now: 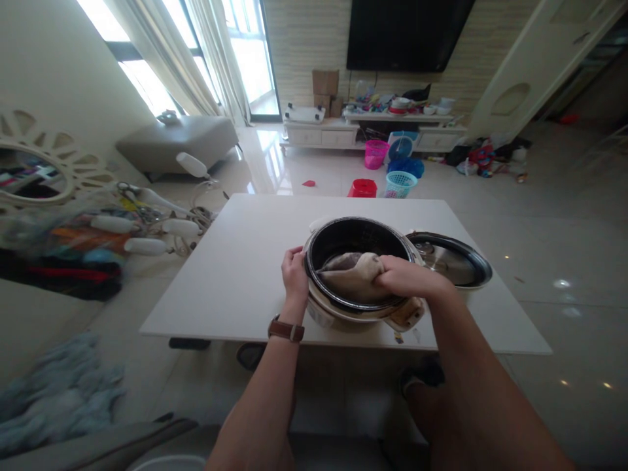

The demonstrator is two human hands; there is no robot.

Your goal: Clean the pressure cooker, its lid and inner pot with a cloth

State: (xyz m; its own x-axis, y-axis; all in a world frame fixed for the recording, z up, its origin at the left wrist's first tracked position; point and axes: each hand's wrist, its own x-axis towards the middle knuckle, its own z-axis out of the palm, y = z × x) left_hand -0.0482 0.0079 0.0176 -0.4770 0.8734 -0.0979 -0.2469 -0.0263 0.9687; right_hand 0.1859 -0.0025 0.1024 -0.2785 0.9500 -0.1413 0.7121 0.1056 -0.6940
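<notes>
A rice cooker [338,320] with a dark inner pot [360,229] stands near the front edge of the white table [206,281]. Its round lid [456,261] is swung open to the right. My left hand [295,271] is closed against the cooker's left side, gripping near the rim; a brown-strapped watch [286,329] is on that wrist. Inside the pot, my right hand [405,275] clutches a bunched beige-and-grey cloth [348,278]. The cloth hangs over the pot's bottom and hides part of it.
A small coloured sticker or scrap [399,337] lies by the table's front edge. Beyond the table are a red bin [363,188], a light-blue basket [400,184] and a pink basket [375,154]. A lamp with several white shades [181,227] lies left of the table.
</notes>
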